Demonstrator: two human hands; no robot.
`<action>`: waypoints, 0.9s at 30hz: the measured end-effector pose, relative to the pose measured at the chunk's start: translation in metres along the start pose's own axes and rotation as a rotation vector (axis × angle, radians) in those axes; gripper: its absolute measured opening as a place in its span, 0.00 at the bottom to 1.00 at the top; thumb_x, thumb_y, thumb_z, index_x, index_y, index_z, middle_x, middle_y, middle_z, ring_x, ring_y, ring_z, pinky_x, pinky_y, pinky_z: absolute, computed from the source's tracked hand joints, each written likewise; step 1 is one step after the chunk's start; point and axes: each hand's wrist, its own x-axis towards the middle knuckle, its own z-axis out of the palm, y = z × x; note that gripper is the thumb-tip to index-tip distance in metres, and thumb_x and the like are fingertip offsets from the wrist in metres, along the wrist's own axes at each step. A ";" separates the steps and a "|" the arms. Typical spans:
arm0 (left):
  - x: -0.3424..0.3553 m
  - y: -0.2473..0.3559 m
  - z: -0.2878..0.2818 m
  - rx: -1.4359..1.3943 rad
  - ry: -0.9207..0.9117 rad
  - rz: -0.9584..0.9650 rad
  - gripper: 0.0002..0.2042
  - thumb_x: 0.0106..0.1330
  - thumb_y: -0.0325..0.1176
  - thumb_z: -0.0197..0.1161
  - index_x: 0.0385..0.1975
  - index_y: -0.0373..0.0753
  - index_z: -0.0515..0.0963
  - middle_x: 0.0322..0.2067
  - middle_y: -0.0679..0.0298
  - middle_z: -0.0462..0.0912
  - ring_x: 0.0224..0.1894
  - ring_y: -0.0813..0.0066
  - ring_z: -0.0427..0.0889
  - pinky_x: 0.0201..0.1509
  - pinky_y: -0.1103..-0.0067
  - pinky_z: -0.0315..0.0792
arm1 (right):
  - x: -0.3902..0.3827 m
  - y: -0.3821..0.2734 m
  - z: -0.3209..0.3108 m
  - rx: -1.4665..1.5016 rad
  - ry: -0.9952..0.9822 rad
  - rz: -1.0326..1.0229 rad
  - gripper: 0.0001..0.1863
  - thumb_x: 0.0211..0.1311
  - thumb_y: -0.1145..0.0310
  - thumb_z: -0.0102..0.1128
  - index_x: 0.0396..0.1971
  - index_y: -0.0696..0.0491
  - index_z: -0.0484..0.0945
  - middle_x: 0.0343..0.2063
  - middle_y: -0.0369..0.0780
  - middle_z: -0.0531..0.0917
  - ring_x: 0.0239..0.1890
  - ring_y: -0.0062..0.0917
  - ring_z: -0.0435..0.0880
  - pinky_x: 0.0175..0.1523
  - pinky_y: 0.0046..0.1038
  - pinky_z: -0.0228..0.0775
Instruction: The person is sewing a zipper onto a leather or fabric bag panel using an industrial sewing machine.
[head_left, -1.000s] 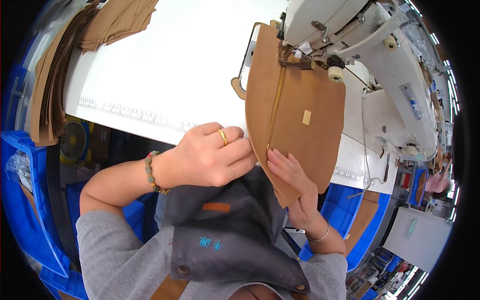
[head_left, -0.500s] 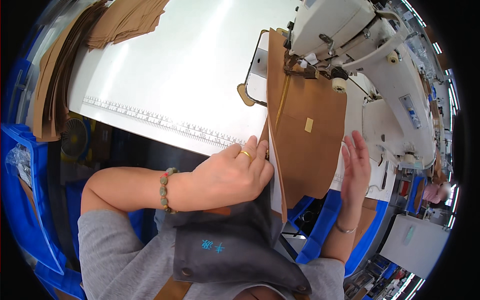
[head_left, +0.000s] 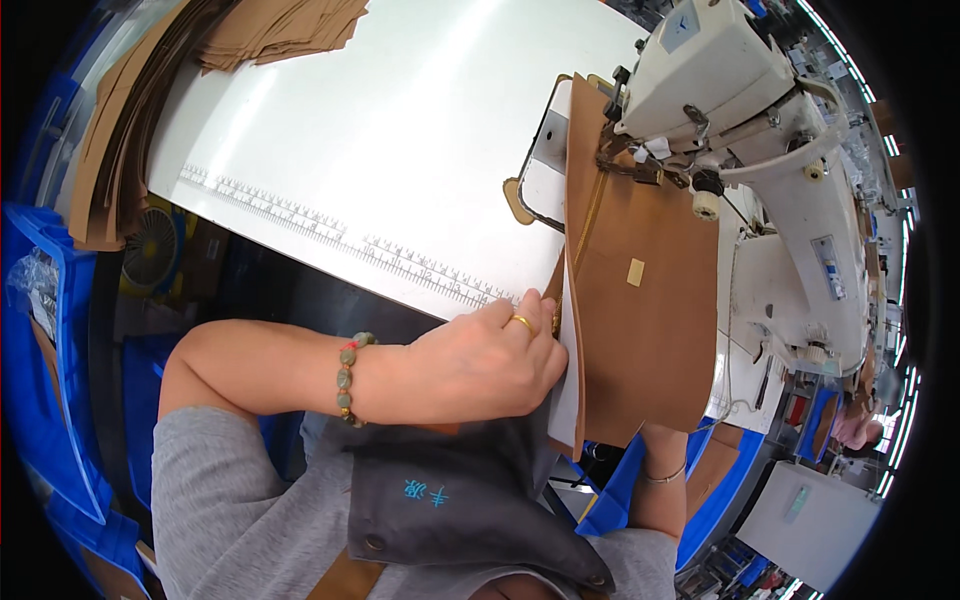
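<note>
Two hands of mine are on this brown panel, which lies on the right of the white table, its far end under the sewing machine and its near end overhanging the table edge. My left hand has its fingers bunched together, pinched at the near left edge, beside the raised white lining. My right hand is tucked beneath the near end; the fingers are hidden, so I can't tell whether they grip. I'd judge the panel light, springy rather than limp, its smooth face a little slippery and easily creased. The gold zipper probably stiffens one line. Best held by the left edge, with a flat palm supporting the overhang.
</note>
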 end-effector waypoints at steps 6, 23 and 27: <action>0.002 -0.002 -0.002 -0.067 0.019 -0.001 0.14 0.55 0.33 0.63 0.35 0.29 0.80 0.45 0.43 0.87 0.51 0.54 0.87 0.44 0.75 0.79 | 0.010 -0.003 -0.004 0.013 0.011 0.016 0.17 0.74 0.68 0.55 0.55 0.63 0.78 0.40 0.42 0.86 0.37 0.24 0.85 0.40 0.26 0.78; 0.000 -0.010 -0.004 -0.134 0.027 0.062 0.19 0.56 0.30 0.60 0.46 0.25 0.81 0.46 0.44 0.87 0.52 0.52 0.87 0.47 0.73 0.82 | 0.112 0.029 -0.024 0.247 0.230 0.401 0.15 0.72 0.68 0.58 0.51 0.63 0.80 0.36 0.39 0.86 0.33 0.21 0.84 0.37 0.23 0.76; 0.000 -0.010 -0.005 -0.158 -0.001 0.051 0.20 0.57 0.30 0.60 0.48 0.25 0.81 0.47 0.45 0.87 0.54 0.53 0.86 0.50 0.73 0.81 | 0.124 0.032 -0.029 0.250 0.250 0.429 0.15 0.72 0.67 0.59 0.50 0.63 0.80 0.34 0.39 0.86 0.32 0.20 0.84 0.36 0.22 0.75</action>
